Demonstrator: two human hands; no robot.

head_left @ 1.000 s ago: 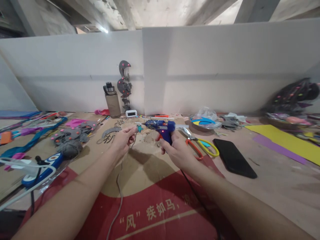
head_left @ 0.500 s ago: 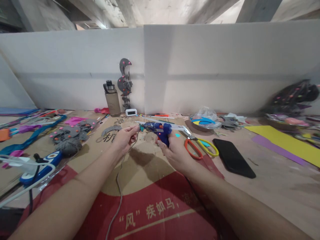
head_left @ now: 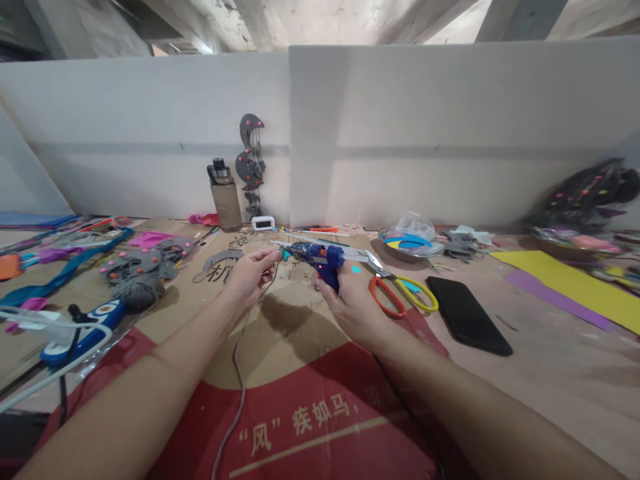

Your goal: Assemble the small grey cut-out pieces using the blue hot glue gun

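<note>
My right hand [head_left: 345, 300] is wrapped round the handle of a blue hot glue gun [head_left: 326, 263], a clear glue stick [head_left: 356, 255] showing at its back end. The gun's nozzle, with a small teal tip [head_left: 285, 253], points left toward my left hand [head_left: 255, 273]. Its fingers are pinched on a thin grey cord [head_left: 240, 373], right beside the nozzle. The cord hangs from them and runs down over the cardboard [head_left: 280, 320]. Whether the nozzle touches the cord I cannot tell.
Scissors [head_left: 400, 293] and a black phone [head_left: 467, 317] lie to the right. Grey yarn [head_left: 137, 290] and a blue power strip [head_left: 107, 327] are at left. A bottle [head_left: 226, 200] and a small white clock [head_left: 263, 223] stand by the back wall, near a plastic-covered dish [head_left: 413, 243].
My left hand's fingertips have shifted slightly to the right with the cord, closer to the nozzle. The glue gun has stayed nearly in place.
</note>
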